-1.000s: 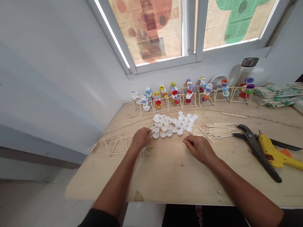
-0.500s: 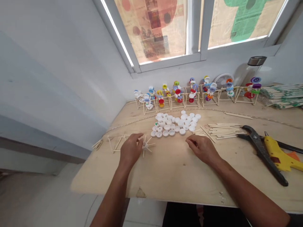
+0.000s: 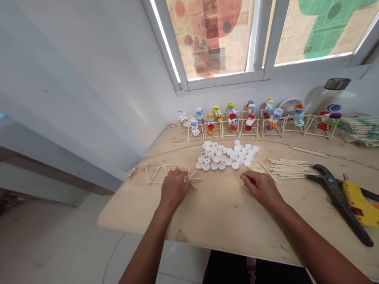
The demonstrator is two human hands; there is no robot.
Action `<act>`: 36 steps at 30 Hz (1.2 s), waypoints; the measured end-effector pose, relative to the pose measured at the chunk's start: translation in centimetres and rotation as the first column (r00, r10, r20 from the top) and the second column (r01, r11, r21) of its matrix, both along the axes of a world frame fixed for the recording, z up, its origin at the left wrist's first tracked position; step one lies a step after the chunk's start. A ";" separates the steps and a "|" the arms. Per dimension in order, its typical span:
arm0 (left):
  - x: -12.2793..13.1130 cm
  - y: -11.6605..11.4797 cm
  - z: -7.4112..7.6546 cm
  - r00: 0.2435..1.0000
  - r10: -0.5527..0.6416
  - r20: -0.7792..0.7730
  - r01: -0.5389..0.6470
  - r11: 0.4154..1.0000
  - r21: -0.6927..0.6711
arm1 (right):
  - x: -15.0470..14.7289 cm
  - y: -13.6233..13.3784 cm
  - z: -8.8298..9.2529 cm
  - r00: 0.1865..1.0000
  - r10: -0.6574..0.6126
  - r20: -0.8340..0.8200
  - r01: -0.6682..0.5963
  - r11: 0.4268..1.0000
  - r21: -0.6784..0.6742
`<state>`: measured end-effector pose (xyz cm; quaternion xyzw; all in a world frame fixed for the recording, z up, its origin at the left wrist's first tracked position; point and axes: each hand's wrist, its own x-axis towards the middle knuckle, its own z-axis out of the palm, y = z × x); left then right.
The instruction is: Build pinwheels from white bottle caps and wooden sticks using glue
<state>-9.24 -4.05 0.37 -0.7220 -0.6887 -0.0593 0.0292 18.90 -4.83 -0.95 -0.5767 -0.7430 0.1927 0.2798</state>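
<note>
My left hand point(image 3: 175, 189) is closed on a small wheel of wooden-stick spokes point(image 3: 195, 180), its pale hub beside my fingertips. The hand covers part of the wheel. A rectangular frame of thin sticks point(image 3: 149, 182) stands just left of that hand. My right hand point(image 3: 262, 187) rests on the table with curled fingers, thumb and forefinger together; whether anything is between them is hidden. Behind it lies a pile of loose wooden sticks point(image 3: 291, 167). White bottle caps point(image 3: 222, 166) are spread out beyond and between my hands.
Stick frames carrying wheels of coloured caps point(image 3: 233, 122) line the back of the wooden table point(image 3: 213, 221). At right are black-handled pliers point(image 3: 340, 203) and a yellow glue gun point(image 3: 359, 203). A small fan point(image 3: 291, 107), a bottle point(image 3: 336, 92) and bundled sticks point(image 3: 364, 132) stand behind.
The camera view has turned slightly left, shifting the scene rightward. My left hand has closed further over the wheel, hiding more of its spokes. My right hand keeps nearly the same place and pose.
</note>
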 end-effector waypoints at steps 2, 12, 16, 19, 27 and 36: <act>0.2 -0.3 0.2 0.998 -0.018 0.057 0.017 1.000 0.014 | -0.1 0.0 0.0 1.000 0.001 -0.006 -0.001 1.000 0.008; 7.2 -1.9 1.5 0.814 -0.406 0.415 0.414 0.907 0.074 | 1.3 0.6 0.9 0.975 -0.163 -0.154 0.182 0.976 0.118; 10.5 -1.6 0.9 0.768 -0.504 0.395 0.539 0.842 0.027 | 3.0 1.3 1.0 0.900 -0.349 -0.261 0.392 0.911 0.131; 12.2 -1.1 0.4 0.757 -0.547 0.358 0.584 0.811 0.005 | 4.0 1.7 0.9 0.862 -0.417 -0.289 0.464 0.878 0.117; 12.7 -0.4 0.3 0.742 -0.582 0.332 0.619 0.785 -0.009 | 4.9 2.2 0.7 0.867 -0.458 -0.197 0.482 0.870 0.100; 12.2 0.4 0.4 0.688 -0.568 0.451 0.639 0.769 -0.005 | 5.5 2.4 0.5 0.855 -0.518 0.026 0.511 0.850 0.132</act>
